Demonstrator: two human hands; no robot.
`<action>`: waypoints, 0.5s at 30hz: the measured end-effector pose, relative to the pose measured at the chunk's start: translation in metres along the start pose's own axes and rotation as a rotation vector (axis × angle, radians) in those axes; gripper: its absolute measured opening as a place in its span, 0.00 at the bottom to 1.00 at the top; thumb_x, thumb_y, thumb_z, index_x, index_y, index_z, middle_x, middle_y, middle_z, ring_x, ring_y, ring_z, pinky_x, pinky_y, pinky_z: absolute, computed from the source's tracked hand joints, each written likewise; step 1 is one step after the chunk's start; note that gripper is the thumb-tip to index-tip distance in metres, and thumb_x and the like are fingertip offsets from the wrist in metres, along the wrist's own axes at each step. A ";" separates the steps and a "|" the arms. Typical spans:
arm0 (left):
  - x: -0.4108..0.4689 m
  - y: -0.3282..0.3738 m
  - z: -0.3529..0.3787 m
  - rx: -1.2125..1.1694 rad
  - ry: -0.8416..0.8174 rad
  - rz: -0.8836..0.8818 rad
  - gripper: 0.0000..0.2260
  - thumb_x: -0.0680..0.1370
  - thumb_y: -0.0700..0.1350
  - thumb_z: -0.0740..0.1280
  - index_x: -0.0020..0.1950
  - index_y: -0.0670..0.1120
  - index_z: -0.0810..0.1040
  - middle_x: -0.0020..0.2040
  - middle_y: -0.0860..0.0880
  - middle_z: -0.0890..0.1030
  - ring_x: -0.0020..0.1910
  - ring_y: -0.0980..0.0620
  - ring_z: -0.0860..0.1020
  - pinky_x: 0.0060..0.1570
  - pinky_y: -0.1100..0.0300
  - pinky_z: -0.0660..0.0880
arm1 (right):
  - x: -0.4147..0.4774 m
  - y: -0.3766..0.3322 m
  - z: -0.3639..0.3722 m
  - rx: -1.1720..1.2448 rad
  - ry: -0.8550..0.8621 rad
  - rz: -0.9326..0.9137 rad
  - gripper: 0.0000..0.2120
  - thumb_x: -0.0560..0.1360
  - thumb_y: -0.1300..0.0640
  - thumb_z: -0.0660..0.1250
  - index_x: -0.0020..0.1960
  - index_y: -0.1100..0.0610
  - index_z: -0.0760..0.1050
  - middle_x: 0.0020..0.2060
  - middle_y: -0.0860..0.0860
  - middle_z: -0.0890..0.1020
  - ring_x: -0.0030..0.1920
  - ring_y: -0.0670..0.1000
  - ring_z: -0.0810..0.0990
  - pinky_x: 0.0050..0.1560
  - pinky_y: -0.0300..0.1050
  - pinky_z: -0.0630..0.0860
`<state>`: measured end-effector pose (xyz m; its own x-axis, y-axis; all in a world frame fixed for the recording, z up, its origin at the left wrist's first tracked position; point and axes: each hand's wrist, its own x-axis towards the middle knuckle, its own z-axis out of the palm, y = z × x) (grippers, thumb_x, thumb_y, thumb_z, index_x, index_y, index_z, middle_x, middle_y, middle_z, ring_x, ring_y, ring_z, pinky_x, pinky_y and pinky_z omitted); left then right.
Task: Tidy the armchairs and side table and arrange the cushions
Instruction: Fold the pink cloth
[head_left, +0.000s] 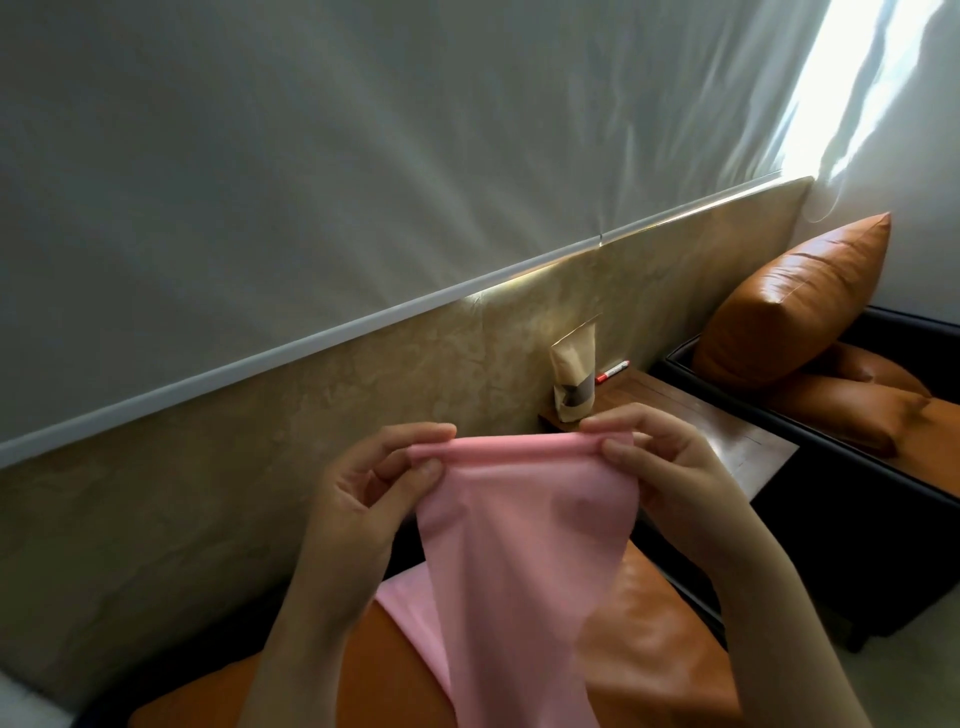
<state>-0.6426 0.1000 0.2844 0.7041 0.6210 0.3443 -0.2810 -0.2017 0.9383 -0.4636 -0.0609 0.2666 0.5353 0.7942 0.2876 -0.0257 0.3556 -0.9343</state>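
Pink cloth (498, 545) hangs from two hands. The left hand (358, 499) pinches one end of the top edge between thumb and fingers. The right hand (670, 467) pinches the other end, so both hands are closed tight on the cloth. The top edge is pulled flat between them. The rest drops down under the grip, and its low end lies on the orange leather seat (649, 649) below.

I think the person is folding it. To do that well, keep the two ends level and the edge smooth, then bring one end neatly onto the other.

Just past the grip, a brown paper pouch (574, 384) stands on the wooden side table (727, 431), with a red pen (613, 371) beyond it. Well off to the right of the grip, an orange leather cushion (789, 306) leans up in the other armchair (857, 519).
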 end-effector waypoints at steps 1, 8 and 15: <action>0.000 0.000 -0.001 -0.004 -0.004 -0.002 0.08 0.67 0.48 0.71 0.43 0.58 0.85 0.46 0.54 0.84 0.48 0.56 0.81 0.50 0.52 0.79 | 0.000 0.000 -0.001 0.014 -0.002 0.000 0.19 0.60 0.42 0.79 0.45 0.52 0.84 0.35 0.54 0.81 0.34 0.47 0.79 0.33 0.36 0.75; -0.001 -0.002 -0.004 0.047 -0.057 0.044 0.13 0.72 0.43 0.63 0.45 0.56 0.86 0.48 0.51 0.85 0.51 0.52 0.81 0.48 0.58 0.79 | 0.000 0.001 -0.002 -0.008 0.033 -0.001 0.17 0.58 0.45 0.80 0.41 0.54 0.83 0.36 0.56 0.82 0.37 0.51 0.81 0.37 0.40 0.77; -0.003 0.004 0.005 0.168 0.027 0.032 0.05 0.69 0.46 0.70 0.40 0.50 0.85 0.39 0.52 0.84 0.41 0.57 0.82 0.42 0.66 0.78 | 0.001 0.001 0.004 -0.113 0.123 -0.016 0.08 0.67 0.59 0.72 0.46 0.52 0.83 0.34 0.54 0.81 0.34 0.48 0.80 0.35 0.38 0.76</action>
<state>-0.6426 0.0937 0.2876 0.6781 0.6322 0.3748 -0.1883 -0.3435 0.9201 -0.4666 -0.0576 0.2663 0.6342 0.7203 0.2810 0.0752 0.3042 -0.9496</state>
